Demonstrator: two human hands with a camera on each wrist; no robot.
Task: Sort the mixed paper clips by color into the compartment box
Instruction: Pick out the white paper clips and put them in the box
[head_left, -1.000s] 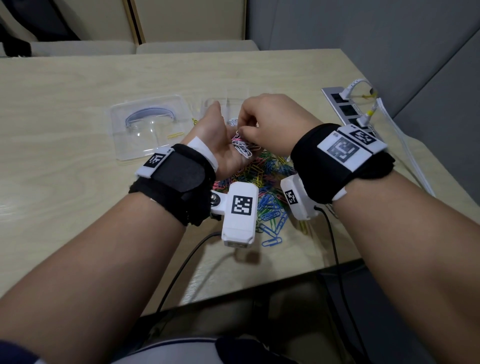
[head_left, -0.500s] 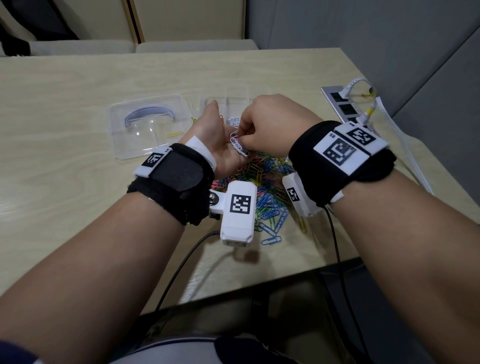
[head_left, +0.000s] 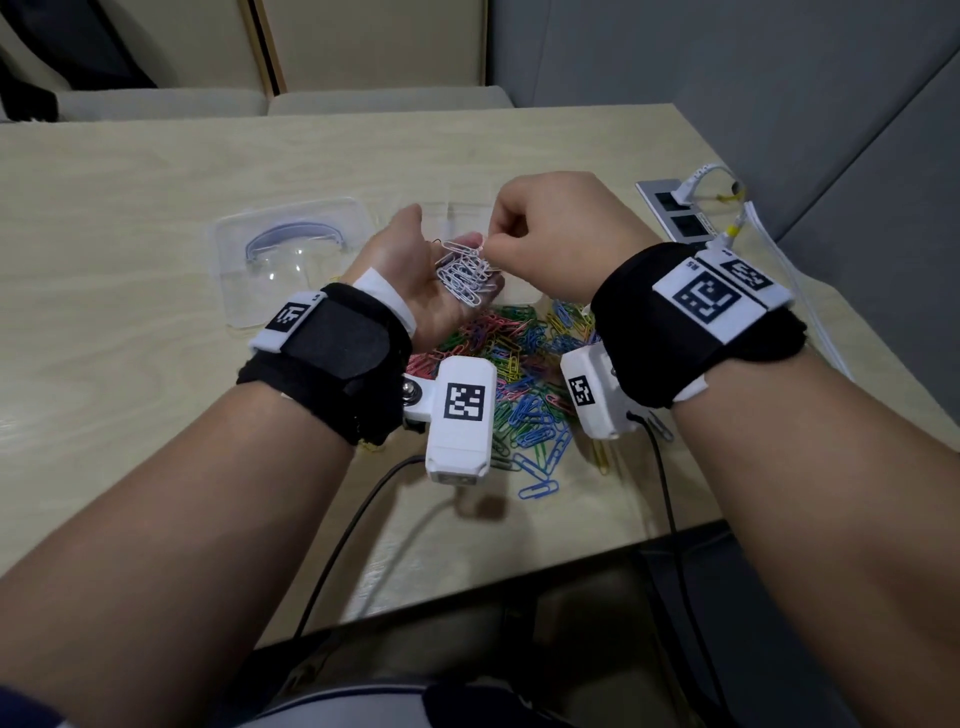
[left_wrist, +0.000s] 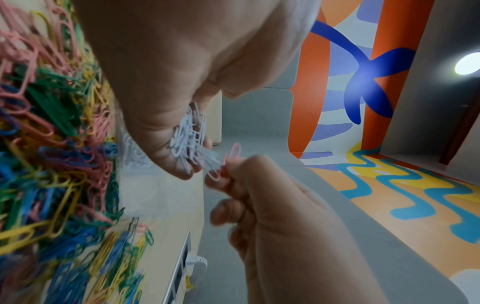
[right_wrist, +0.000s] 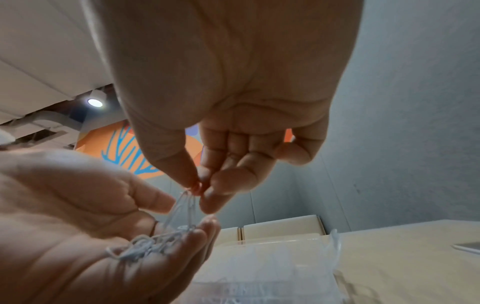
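Note:
My left hand (head_left: 452, 260) is palm up above the table, cupped round a bunch of white paper clips (head_left: 462, 278). My right hand (head_left: 491, 245) pinches a pink paper clip (left_wrist: 231, 156) between thumb and forefinger at the bunch's far edge. A few white clips (right_wrist: 182, 207) hang tangled from that pinch down to the bunch. The mixed pile of coloured clips (head_left: 519, 364) lies on the table under both hands. The clear compartment box (right_wrist: 272, 265) stands just beyond the hands, mostly hidden in the head view.
A clear lid (head_left: 291, 260) with a handle lies left of the hands. A power strip (head_left: 680, 218) with white plugs and a cable sits at the table's right edge. Wrist camera cables run off the near table edge (head_left: 519, 566).
My right hand has lifted its pinch a little up and away from the left palm. The left palm has turned further up, so more of the white bunch shows.

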